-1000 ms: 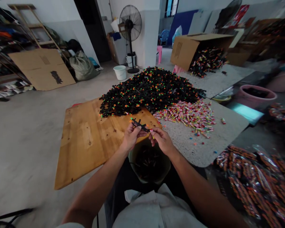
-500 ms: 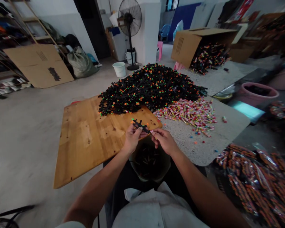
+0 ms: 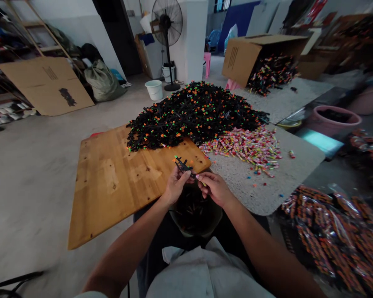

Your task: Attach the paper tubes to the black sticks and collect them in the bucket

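Note:
My left hand (image 3: 176, 184) is closed on a black plastic frame (image 3: 183, 165) with small green and orange tips, held just above the near edge of a wooden board (image 3: 112, 182). My right hand (image 3: 214, 188) pinches a small pink and yellow piece (image 3: 201, 179) at the frame's right end. Both hands hover over a round bucket (image 3: 195, 215) in my lap, with dark pieces inside. Beyond them lies a big heap of black frames (image 3: 195, 114) dotted with orange and green, and a pile of colourful small pieces (image 3: 245, 145).
The grey table (image 3: 295, 159) carries a tipped cardboard box (image 3: 251, 56) spilling more coloured pieces. Clear bags of packed pieces (image 3: 335, 231) lie at my right. A pink basin (image 3: 332, 120), a standing fan (image 3: 167, 25), a white pail (image 3: 153, 89) and a flat cardboard sheet (image 3: 46, 85) stand around.
The black frame has turned in my left hand and now looks shorter and more end-on. My hands sit slightly lower and closer together over the bucket.

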`<state>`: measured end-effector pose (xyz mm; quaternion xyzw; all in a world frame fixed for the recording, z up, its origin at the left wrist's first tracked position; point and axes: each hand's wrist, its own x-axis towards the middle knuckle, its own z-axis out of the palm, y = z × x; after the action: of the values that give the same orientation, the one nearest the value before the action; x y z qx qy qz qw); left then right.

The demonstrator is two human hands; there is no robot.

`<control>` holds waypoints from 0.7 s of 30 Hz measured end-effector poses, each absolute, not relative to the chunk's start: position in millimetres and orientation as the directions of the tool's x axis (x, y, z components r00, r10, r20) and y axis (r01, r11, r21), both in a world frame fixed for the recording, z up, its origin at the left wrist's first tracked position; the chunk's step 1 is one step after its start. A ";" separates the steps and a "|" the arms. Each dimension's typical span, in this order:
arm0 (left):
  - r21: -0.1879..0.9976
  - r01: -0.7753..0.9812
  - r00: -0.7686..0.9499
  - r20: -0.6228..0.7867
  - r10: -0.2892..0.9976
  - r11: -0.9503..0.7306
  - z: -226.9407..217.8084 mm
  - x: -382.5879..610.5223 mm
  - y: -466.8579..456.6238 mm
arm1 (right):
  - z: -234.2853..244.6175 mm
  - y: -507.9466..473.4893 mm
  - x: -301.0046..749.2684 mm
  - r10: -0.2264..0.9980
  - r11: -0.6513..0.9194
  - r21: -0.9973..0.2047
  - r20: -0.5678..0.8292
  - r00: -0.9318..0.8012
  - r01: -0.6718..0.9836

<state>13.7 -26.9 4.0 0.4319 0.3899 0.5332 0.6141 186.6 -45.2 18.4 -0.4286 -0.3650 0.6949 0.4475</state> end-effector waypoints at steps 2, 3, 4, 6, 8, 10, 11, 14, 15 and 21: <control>0.943 -0.321 0.203 -0.015 0.979 0.081 3.7 10.3 -26.4 | 23.9 -45.9 185.3 0.923 -0.362 -0.867 -0.281 -0.263 -0.344; 0.941 -0.324 0.231 -0.017 0.973 0.094 3.5 8.3 -26.2 | 26.7 -46.1 185.1 0.917 -0.376 -0.854 -0.287 -0.279 -0.359; 0.940 -0.327 0.249 -0.017 0.968 0.101 3.1 6.4 -26.0 | 29.1 -46.2 185.1 0.911 -0.389 -0.844 -0.291 -0.293 -0.371; 0.939 -0.328 0.265 -0.008 0.964 0.098 1.8 3.4 -26.2 | 32.4 -46.8 185.2 0.902 -0.403 -0.830 -0.290 -0.320 -0.385; 0.941 -0.329 0.266 0.008 0.964 0.083 0.2 2.2 -27.5 | 33.1 -48.7 184.2 0.902 -0.395 -0.832 -0.271 -0.336 -0.388; 0.946 -0.319 0.242 0.029 0.970 0.051 -1.4 3.4 -30.3 | 32.1 -52.6 181.6 0.915 -0.354 -0.853 -0.232 -0.329 -0.383; 0.950 -0.309 0.223 0.040 0.974 0.031 -2.2 4.7 -32.1 | 31.5 -55.1 179.7 0.926 -0.322 -0.866 -0.203 -0.319 -0.382; 0.955 -0.295 0.132 0.074 0.988 -0.032 -5.5 9.8 -37.4 | 31.5 -63.1 174.2 0.958 -0.200 -0.920 -0.111 -0.266 -0.337; 0.951 -0.305 0.105 0.077 0.992 -0.042 -7.2 11.2 -38.6 | 32.4 -65.0 173.1 0.966 -0.162 -0.940 -0.089 -0.241 -0.301; 0.916 -0.394 0.163 -0.017 0.986 0.080 -21.5 7.9 -38.7 | 36.9 -65.2 176.8 0.935 -0.224 -0.927 -0.118 -0.335 -0.299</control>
<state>7.9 -38.7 -21.5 0.4126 0.3591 0.5381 0.6413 176.8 -65.2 36.9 -0.3656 -0.4346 0.6917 0.4461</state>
